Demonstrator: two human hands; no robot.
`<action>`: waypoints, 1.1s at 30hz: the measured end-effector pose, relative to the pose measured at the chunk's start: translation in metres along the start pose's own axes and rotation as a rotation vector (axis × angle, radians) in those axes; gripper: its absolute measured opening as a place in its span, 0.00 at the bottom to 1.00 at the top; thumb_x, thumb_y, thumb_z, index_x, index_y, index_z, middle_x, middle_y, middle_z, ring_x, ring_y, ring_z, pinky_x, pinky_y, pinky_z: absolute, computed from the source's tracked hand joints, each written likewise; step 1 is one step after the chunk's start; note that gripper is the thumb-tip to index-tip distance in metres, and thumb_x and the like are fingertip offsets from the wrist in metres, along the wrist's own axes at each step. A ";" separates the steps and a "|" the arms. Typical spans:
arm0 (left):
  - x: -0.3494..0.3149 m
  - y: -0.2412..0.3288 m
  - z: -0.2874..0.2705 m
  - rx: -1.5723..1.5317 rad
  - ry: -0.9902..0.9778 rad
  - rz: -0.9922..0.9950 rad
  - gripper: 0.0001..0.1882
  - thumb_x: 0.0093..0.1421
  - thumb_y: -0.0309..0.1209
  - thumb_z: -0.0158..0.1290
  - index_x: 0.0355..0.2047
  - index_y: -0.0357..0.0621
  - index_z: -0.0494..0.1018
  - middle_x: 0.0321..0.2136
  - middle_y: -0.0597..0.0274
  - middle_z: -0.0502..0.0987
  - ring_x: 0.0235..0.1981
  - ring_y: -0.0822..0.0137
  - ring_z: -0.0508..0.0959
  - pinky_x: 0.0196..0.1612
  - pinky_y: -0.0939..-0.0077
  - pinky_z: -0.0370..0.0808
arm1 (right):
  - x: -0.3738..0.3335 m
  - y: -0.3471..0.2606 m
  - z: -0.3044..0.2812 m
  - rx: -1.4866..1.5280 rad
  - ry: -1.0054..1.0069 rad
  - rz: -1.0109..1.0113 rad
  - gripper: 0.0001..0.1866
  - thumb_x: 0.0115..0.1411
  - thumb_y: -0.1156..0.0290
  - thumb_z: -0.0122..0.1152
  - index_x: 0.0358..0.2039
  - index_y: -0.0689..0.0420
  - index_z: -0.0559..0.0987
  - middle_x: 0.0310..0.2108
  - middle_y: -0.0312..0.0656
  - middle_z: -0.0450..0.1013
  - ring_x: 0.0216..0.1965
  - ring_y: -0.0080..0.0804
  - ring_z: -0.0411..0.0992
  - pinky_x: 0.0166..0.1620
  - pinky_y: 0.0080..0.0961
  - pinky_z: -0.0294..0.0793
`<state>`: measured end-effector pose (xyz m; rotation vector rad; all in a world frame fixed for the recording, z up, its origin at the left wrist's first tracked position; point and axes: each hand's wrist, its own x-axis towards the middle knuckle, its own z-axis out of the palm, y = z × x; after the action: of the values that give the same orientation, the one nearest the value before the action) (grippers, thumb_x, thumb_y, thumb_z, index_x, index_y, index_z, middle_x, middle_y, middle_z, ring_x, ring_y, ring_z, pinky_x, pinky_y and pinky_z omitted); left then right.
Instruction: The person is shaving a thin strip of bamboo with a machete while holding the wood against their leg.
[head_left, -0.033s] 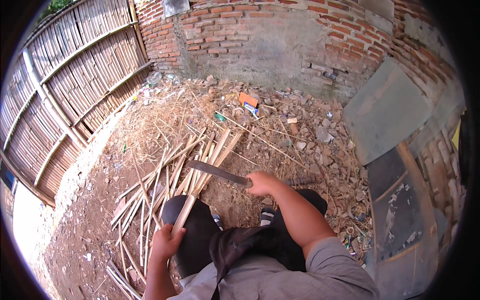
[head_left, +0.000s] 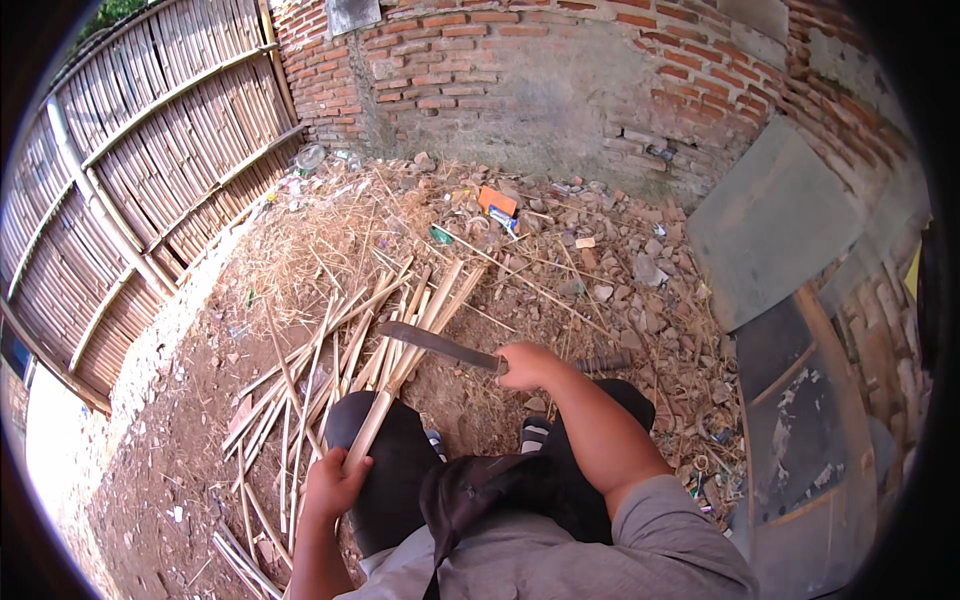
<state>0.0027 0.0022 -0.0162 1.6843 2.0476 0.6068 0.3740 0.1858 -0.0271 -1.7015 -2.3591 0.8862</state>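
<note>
In my left hand (head_left: 336, 483), the fingers are closed round the near end of a split bamboo strip (head_left: 368, 430). The strip slants away across my left knee toward the far side, over other strips. My right hand (head_left: 527, 366) grips the handle of a machete (head_left: 440, 345), its long dark blade pointing left. The blade crosses above the strip beyond my knee; whether it touches the bamboo I cannot tell. A loose pile of pale bamboo strips (head_left: 345, 355) lies on the ground beside and beyond my left leg.
Stones and broken rubble (head_left: 645, 300) cover the ground to the right, with an orange piece (head_left: 497, 200) farther back. A bamboo fence (head_left: 170, 130) stands at the left, a brick wall (head_left: 480, 90) at the far side. Flat grey panels (head_left: 775, 220) lean at the right.
</note>
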 end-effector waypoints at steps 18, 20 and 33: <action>-0.001 0.010 -0.005 0.045 -0.003 0.024 0.25 0.57 0.50 0.62 0.28 0.36 0.75 0.22 0.41 0.78 0.27 0.43 0.80 0.32 0.53 0.74 | 0.010 0.009 0.008 0.083 0.005 0.082 0.27 0.49 0.57 0.67 0.48 0.58 0.80 0.42 0.55 0.79 0.46 0.51 0.77 0.48 0.41 0.77; 0.000 0.006 -0.003 0.051 0.002 0.035 0.24 0.58 0.48 0.62 0.27 0.35 0.74 0.21 0.43 0.76 0.25 0.46 0.79 0.31 0.55 0.73 | 0.011 0.010 0.008 0.094 -0.037 0.091 0.27 0.49 0.57 0.67 0.48 0.59 0.80 0.42 0.55 0.79 0.46 0.51 0.77 0.49 0.41 0.77; 0.001 0.002 -0.002 0.077 0.007 0.058 0.25 0.58 0.51 0.61 0.26 0.37 0.74 0.20 0.43 0.77 0.25 0.43 0.80 0.30 0.54 0.74 | 0.012 0.013 0.013 0.072 0.008 0.068 0.32 0.50 0.55 0.69 0.53 0.60 0.78 0.45 0.56 0.78 0.48 0.51 0.77 0.51 0.40 0.76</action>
<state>0.0032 0.0032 -0.0130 1.7930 2.0575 0.5605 0.3748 0.1942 -0.0478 -1.7630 -2.2481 0.9600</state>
